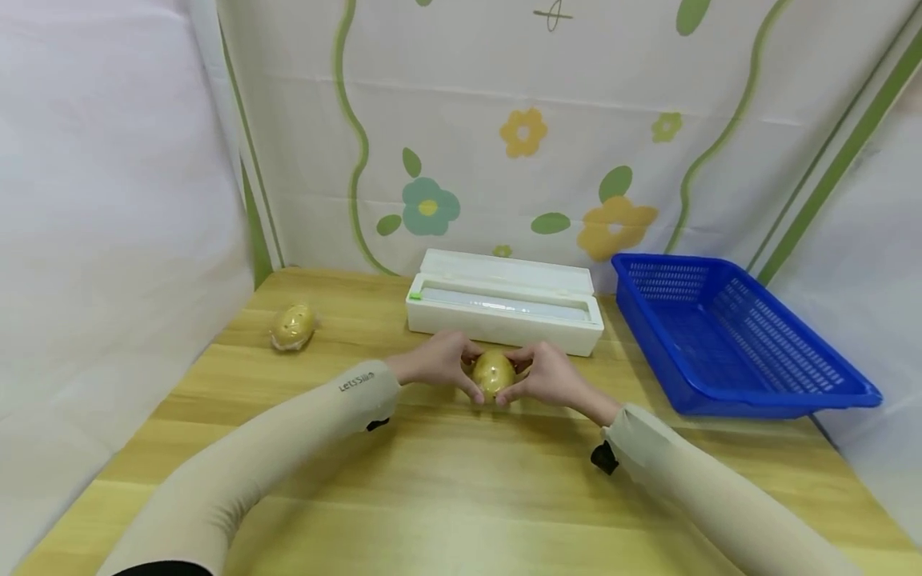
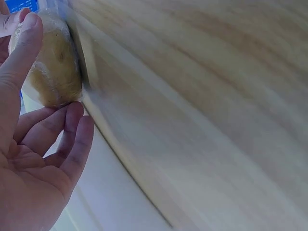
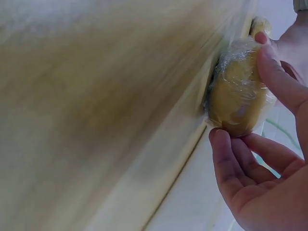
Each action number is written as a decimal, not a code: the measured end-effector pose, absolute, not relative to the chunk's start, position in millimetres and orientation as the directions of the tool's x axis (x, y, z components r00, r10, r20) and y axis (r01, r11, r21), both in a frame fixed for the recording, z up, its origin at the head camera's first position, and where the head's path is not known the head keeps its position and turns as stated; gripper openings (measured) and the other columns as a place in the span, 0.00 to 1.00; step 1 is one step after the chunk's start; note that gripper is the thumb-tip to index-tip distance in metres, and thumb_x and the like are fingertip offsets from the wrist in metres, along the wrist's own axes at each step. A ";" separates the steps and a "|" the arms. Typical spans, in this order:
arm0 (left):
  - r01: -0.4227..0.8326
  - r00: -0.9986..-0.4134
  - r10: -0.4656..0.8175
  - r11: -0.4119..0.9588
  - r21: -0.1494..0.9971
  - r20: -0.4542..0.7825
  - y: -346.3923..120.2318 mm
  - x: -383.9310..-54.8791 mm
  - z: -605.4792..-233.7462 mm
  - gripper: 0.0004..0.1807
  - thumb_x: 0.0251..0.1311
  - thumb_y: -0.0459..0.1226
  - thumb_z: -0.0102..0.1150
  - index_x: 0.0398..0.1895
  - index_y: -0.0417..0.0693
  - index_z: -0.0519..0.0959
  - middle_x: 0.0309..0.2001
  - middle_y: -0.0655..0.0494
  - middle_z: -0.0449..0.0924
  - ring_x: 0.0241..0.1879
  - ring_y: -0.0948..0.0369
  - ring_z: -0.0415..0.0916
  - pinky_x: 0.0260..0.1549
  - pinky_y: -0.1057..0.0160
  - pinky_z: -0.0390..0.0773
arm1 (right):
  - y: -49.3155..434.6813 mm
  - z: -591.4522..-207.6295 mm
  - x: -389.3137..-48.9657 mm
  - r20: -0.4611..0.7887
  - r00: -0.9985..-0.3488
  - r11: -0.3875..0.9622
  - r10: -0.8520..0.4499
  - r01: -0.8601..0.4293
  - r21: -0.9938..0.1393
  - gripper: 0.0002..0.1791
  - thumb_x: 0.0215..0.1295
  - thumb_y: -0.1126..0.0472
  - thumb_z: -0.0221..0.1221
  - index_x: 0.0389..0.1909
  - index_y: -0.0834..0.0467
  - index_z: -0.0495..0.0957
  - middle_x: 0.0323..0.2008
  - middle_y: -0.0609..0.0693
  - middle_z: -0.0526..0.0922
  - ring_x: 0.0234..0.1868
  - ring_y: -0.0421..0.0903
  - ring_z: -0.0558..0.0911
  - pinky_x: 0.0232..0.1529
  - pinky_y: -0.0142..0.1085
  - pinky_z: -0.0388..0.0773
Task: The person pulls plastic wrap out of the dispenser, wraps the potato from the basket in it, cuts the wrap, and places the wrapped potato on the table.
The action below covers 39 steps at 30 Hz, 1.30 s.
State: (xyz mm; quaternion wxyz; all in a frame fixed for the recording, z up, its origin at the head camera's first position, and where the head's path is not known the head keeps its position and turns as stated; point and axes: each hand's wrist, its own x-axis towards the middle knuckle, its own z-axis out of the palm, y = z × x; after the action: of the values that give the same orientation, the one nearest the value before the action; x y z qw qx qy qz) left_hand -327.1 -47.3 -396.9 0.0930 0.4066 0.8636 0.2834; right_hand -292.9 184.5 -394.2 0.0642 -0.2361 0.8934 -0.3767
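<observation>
- Foreground: two forearms in beige sleeves reach from the near edge of the wooden table and converge toward its middle.
- Centre, the grip: the left hand and the right hand close on one film-wrapped potato from opposite sides. Neither hand is nearer; the potato sits directly between them, resting on the table.
- Grip state, left: in the left wrist view the thumb lies over the top of the potato and the fingertips curl beneath its lower end, so this hand grasps it.
- Grip state, right: in the right wrist view the fingers cup the underside of the potato while the thumb presses its upper side; the film is wrinkled and glossy under the contact. This hand also grasps it.
- Axis: from the head view the potato appears to stand roughly upright between the palms, its long axis across the line joining the hands; this is a judgement, as the fingers hide much of its outline.
- Beyond the grip: a white cling-film dispenser box, lid open, lies just behind the hands, its length running left to right.
- Far left: a second wrapped potato lies well apart from the hands.
- Far right: a blue plastic basket stands beside the box.
</observation>
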 end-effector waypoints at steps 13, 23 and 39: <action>0.643 -0.647 0.759 0.492 0.587 0.072 -49.3 -330.6 -400.0 0.36 0.39 0.54 0.80 0.52 0.47 0.83 0.33 0.67 0.84 0.25 0.67 0.69 0.25 0.70 0.68 | 188.4 -397.6 -298.5 0.052 -0.886 0.578 -0.460 -0.343 -0.740 0.46 0.34 0.49 0.82 0.58 0.65 0.78 0.37 0.49 0.86 0.38 0.47 0.84 0.35 0.38 0.81; 0.627 -0.651 0.758 0.506 0.593 0.041 -53.6 -332.3 -394.3 0.32 0.43 0.54 0.77 0.52 0.50 0.85 0.30 0.69 0.83 0.18 0.68 0.55 0.22 0.68 0.60 | 188.5 -398.5 -299.1 0.055 -0.889 0.583 -0.455 -0.344 -0.736 0.45 0.34 0.49 0.82 0.57 0.63 0.80 0.37 0.48 0.87 0.39 0.49 0.84 0.36 0.38 0.81; 0.636 -0.643 0.763 0.486 0.600 0.064 -53.7 -329.8 -401.5 0.37 0.47 0.54 0.75 0.59 0.45 0.79 0.35 0.63 0.84 0.21 0.68 0.63 0.24 0.69 0.66 | 186.5 -398.9 -295.5 0.040 -0.898 0.584 -0.437 -0.317 -0.748 0.45 0.34 0.50 0.82 0.58 0.61 0.79 0.46 0.53 0.85 0.37 0.46 0.84 0.35 0.37 0.81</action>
State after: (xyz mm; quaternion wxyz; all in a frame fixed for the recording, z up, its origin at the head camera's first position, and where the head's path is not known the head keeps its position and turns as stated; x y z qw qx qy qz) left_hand -329.8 -53.7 -401.5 0.1060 0.4091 0.8553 0.2998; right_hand -295.5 186.5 -398.9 0.0745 -0.2127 0.8867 -0.4037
